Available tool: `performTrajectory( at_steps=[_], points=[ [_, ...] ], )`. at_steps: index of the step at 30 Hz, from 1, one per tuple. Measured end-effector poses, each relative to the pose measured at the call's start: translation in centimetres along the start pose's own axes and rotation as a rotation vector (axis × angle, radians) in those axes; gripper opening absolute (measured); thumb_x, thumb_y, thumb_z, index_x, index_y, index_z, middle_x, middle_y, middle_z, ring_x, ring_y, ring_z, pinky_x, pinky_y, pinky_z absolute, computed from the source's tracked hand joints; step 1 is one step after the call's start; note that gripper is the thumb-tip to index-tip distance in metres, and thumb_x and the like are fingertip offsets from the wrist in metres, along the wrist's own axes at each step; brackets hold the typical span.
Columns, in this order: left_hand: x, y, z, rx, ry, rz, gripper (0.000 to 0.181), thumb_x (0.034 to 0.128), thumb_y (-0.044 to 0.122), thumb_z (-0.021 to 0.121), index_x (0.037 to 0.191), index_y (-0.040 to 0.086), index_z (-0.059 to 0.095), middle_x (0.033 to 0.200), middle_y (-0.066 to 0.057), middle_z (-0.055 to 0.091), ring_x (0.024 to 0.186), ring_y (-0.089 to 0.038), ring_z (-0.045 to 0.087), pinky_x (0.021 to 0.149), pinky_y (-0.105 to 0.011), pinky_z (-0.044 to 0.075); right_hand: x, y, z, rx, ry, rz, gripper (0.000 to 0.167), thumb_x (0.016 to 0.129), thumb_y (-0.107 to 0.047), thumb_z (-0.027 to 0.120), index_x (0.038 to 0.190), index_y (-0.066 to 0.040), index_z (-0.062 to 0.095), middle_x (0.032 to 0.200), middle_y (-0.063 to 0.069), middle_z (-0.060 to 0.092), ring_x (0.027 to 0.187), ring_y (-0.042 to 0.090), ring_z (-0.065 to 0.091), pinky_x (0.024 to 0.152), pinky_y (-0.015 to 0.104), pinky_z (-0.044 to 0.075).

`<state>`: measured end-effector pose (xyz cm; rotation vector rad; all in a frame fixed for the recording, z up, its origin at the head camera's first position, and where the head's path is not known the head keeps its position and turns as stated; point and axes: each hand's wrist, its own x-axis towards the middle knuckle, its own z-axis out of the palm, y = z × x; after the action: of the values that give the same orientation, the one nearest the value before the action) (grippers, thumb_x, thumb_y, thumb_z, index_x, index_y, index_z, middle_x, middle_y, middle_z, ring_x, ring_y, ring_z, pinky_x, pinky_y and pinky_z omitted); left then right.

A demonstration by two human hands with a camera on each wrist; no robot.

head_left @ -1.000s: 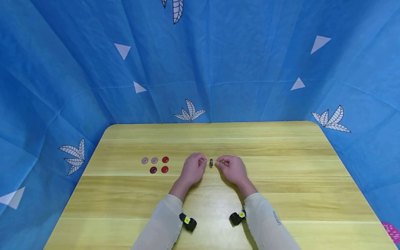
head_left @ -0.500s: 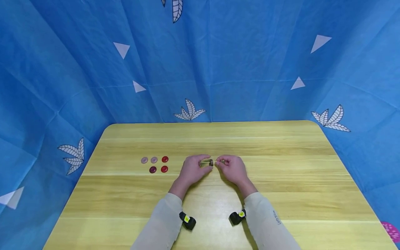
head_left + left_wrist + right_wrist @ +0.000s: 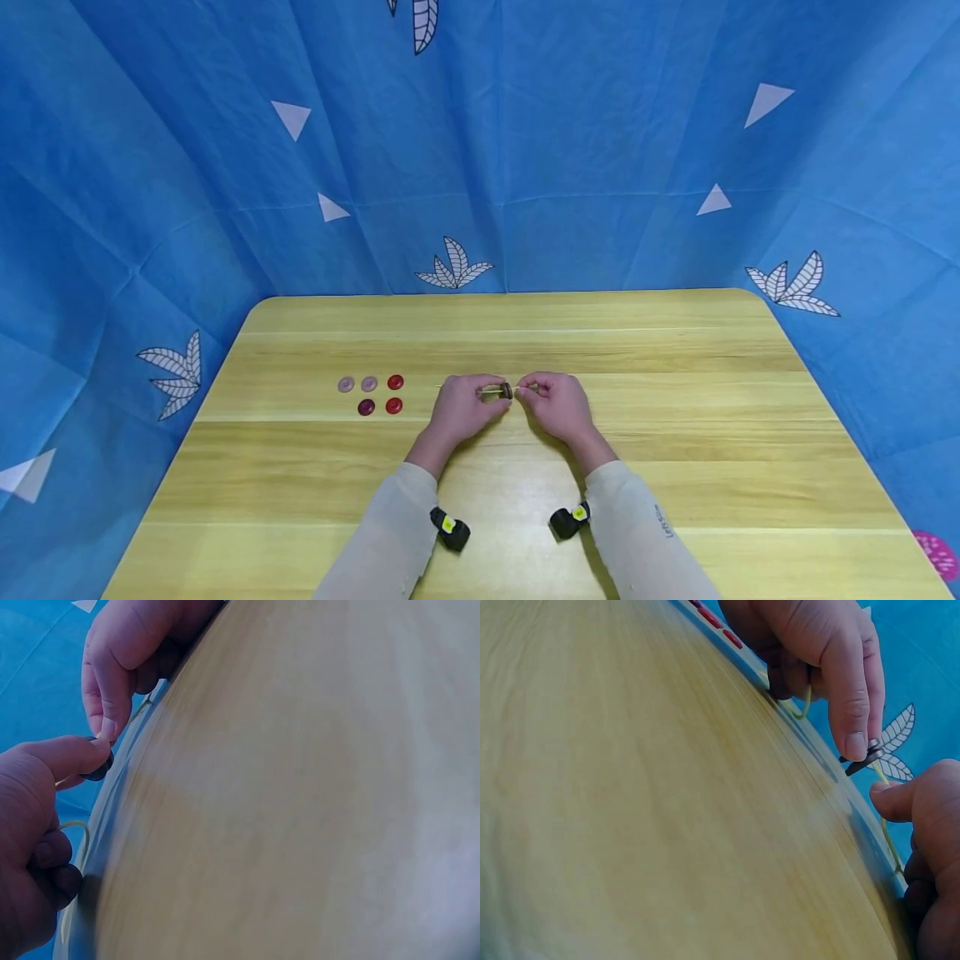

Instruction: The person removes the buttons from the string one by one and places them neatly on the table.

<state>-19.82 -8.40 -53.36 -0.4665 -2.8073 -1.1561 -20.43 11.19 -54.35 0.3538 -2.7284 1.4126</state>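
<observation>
Dark brown buttons (image 3: pixel 506 391), stacked face to face, are strung on a thin yellow cord (image 3: pixel 887 832). My left hand (image 3: pixel 460 410) pinches them at their edges between thumb and forefinger. My right hand (image 3: pixel 558 408) pinches the cord just to the right of the buttons, with its other fingers curled. In the left wrist view, a button (image 3: pixel 99 769) shows dark between the two hands, partly covered by fingers. The cord's far end sticks out to the left behind my left hand.
On the wooden table (image 3: pixel 675 492), left of the hands, lie two pale pink buttons (image 3: pixel 369 383), two red buttons (image 3: pixel 394 406) and a dark maroon button (image 3: pixel 366 407). A blue patterned curtain (image 3: pixel 585 167) hangs behind the table.
The left hand has let go of the cord, opened its thumb and forefinger, and moved them right onto the dark buttons. The buttons now tilt slightly. The right hand stays in place.
</observation>
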Motion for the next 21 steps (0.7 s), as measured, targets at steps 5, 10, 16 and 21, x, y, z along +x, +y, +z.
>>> performTrajectory(
  at_steps=[5,10,16,21],
  points=[
    [-0.1,0.1,-0.3,0.002,-0.013,-0.031,0.030,0.0843,0.032,0.081,0.111,0.020,0.078,0.046,0.010,0.041,0.042,-0.006,0.033,0.046,-0.026,0.034,0.0,0.0,0.0,-0.001,-0.004,-0.003,0.006,0.093,-0.019,0.073,0.089,-0.018,0.077,0.050,-0.005,0.042,0.045,0.010,0.033,0.052,0.032,0.034],
    [-0.2,0.0,-0.6,0.005,-0.014,-0.043,0.031,0.0833,0.032,0.082,0.111,0.019,0.078,0.047,0.008,0.039,0.041,-0.007,0.034,0.045,-0.026,0.032,0.0,0.0,-0.1,0.005,-0.002,-0.010,0.007,0.093,-0.019,0.073,0.089,-0.017,0.077,0.050,-0.005,0.041,0.045,0.010,0.033,0.050,0.032,0.033],
    [-0.3,-0.3,-1.0,0.017,-0.005,-0.040,0.034,0.0825,0.033,0.082,0.112,0.016,0.078,0.048,0.008,0.042,0.043,-0.007,0.035,0.045,-0.026,0.032,-0.1,0.1,0.0,0.009,-0.001,-0.002,0.005,0.092,-0.020,0.074,0.088,-0.019,0.077,0.049,-0.005,0.040,0.044,0.010,0.031,0.050,0.032,0.032],
    [-0.5,-0.4,-1.3,0.022,-0.005,-0.051,0.035,0.0829,0.033,0.082,0.112,0.015,0.078,0.049,0.008,0.043,0.044,-0.006,0.036,0.046,-0.026,0.034,-0.1,0.0,0.0,0.018,-0.006,0.003,0.004,0.092,-0.021,0.074,0.090,-0.020,0.077,0.050,-0.005,0.039,0.045,0.010,0.031,0.050,0.032,0.032]
  ],
)
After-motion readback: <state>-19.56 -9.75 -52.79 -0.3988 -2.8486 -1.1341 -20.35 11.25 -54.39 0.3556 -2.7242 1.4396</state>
